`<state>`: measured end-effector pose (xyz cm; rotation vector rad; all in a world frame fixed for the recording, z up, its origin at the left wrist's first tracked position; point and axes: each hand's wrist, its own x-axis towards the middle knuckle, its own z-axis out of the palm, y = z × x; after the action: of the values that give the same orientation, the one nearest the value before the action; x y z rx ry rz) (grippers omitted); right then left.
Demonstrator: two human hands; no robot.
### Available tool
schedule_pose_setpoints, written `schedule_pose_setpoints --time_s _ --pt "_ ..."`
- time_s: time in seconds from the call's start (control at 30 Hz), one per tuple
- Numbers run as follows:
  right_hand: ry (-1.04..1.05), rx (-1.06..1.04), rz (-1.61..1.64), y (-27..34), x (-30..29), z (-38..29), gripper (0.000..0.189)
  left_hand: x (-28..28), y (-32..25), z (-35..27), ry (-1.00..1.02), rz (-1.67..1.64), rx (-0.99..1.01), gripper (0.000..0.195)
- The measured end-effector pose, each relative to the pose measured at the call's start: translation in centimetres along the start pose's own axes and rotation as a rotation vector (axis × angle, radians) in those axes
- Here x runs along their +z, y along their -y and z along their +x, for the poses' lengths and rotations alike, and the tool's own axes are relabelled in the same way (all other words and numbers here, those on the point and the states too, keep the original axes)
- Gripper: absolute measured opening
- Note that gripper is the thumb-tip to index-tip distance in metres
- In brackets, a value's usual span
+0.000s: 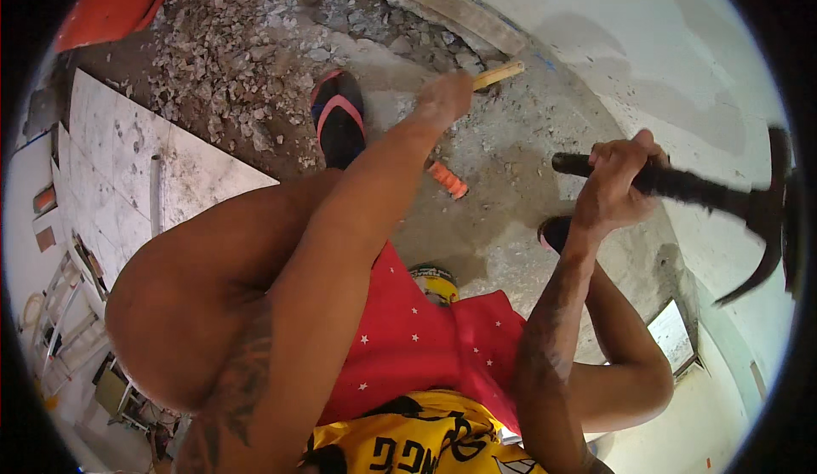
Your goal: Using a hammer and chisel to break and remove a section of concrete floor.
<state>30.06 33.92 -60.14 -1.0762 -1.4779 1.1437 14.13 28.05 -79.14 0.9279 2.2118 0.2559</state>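
Observation:
My left hand (445,99) is closed around one end of a yellow strip (500,76), which could be a folding rule or a slat of wood. It is held over the rough concrete floor (504,145), near the wall's foot. In my right hand (616,183) is the dark handle of a claw hammer (696,193). The hammer lies roughly level, its curved claw pointing down in the picture and its head in front of the wall (696,110). An orange spool of string (448,179) rests on the floor between my feet.
Broken rubble (223,46) covers the floor ahead, with a red tub-like object (115,5) beyond. A plank (440,2) edges a broken trench (389,24) by the wall. Pale board (127,148) lies at left. A tin (435,282) stands partly hidden below my shorts.

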Motion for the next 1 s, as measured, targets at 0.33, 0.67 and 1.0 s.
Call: schedule_pose_setpoints --time_s 0.33,0.67,1.0 --pt "0.132 0.232 -0.662 -12.4 -1.1 -5.9 0.031 0.4 0.4 0.4 0.014 0.116 0.110 0.022" --pt "-0.052 -0.331 0.042 4.1 -0.2 2.6 0.008 0.5 1.7 1.2 -0.022 0.114 0.141 0.021" --pt "0.234 0.191 -0.712 -9.8 -1.1 -4.8 0.024 1.2 2.3 1.8 -0.087 0.008 0.197 0.023"
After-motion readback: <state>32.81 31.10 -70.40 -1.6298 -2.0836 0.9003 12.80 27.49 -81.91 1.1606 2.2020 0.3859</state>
